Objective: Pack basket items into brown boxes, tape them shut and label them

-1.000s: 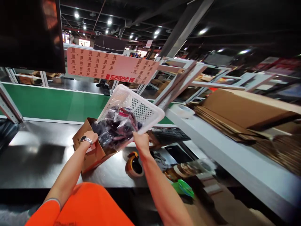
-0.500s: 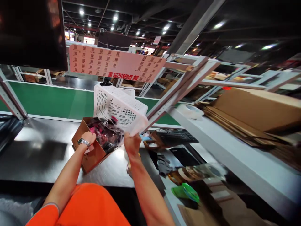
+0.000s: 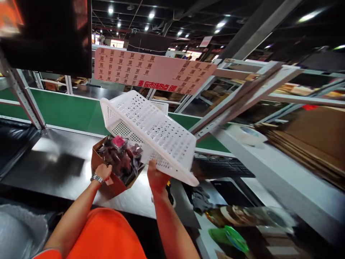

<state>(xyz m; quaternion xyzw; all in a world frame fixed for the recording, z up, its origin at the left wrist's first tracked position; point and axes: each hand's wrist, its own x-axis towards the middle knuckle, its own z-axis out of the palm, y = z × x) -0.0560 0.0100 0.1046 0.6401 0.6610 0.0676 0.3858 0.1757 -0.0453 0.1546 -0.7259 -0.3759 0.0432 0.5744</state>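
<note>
Head view. The right hand (image 3: 156, 176) holds a white perforated basket (image 3: 151, 131) by its near lower rim, the grip pressed together on the plastic; the basket is now turned bottom-up and lifted above the cardboard box (image 3: 114, 180), whereas half a second ago it was tipped on edge over the box with its mouth facing down into it, and a second ago it was only tilted and full of packets. No packets show in the basket now. The bagged items (image 3: 120, 158), dark packets in clear film with one pink piece on top, lie heaped inside the box and rise above its rim, directly below the basket's left end. This change suggests that the load has passed from basket to box and that the emptying step is at or near its end. The left hand (image 3: 103, 172), a metal watch (image 3: 97, 178) on its wrist, grips the near wall of the box, fingers closed over the cardboard edge, as in both earlier pictures. The box stands on the dark glossy table (image 3: 54, 162), in front of a green conveyor belt (image 3: 67, 111). To the right of the box lie a black keyboard (image 3: 221, 167) and, further right, stacked flat cardboard sheets (image 3: 309, 144). Above the box hangs a pink sign (image 3: 153, 72) printed with codes
</note>
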